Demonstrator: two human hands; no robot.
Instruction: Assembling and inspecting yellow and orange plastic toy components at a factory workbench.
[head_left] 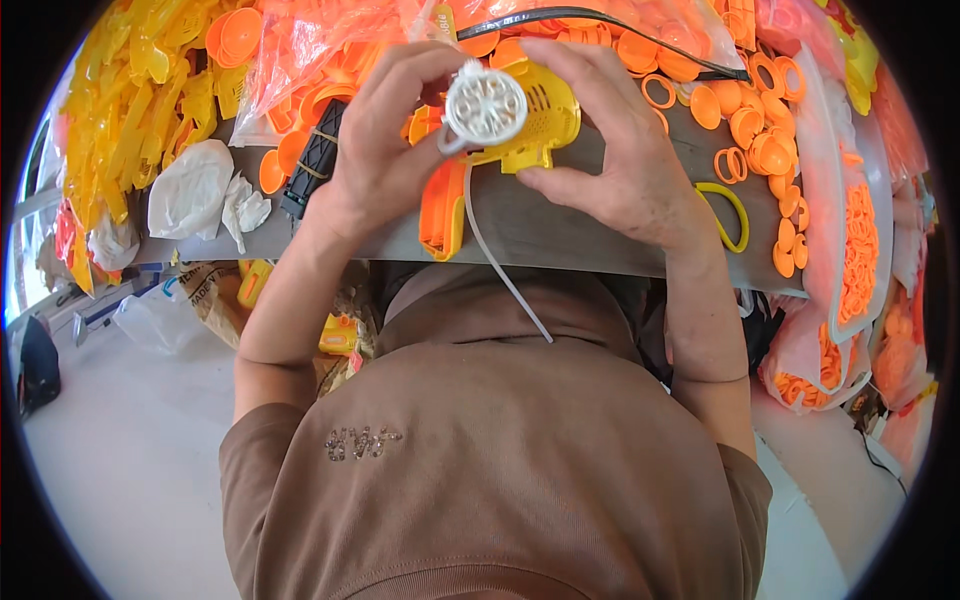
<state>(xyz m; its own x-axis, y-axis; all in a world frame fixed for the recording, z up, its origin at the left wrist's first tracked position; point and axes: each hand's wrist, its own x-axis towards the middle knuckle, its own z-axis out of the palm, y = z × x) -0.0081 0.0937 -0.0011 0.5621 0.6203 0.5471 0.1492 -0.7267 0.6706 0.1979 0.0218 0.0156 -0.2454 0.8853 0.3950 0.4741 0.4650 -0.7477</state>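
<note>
My left hand [385, 150] is closed around the edge of a white round plastic part [486, 105], which has a spoked, ribbed face and a small side loop. Below it a thin white tube [487, 240] hangs past the table edge. My right hand [630, 150] grips a yellow slotted plastic shell [545, 110] between thumb and fingers. The white part overlaps the shell's left side, and whether they are joined I cannot tell. Under my hands an orange and yellow elongated plastic piece [440, 215] reaches the table edge; its upper end is hidden.
Yellow plastic parts [140, 90] heap at the left, near a crumpled white bag [190, 190] and a black part [318, 155]. Orange caps [770, 150] and a yellow ring [728, 215] lie right, beside a bag of orange rings [857, 250]. The grey table [600, 245] ends before my body.
</note>
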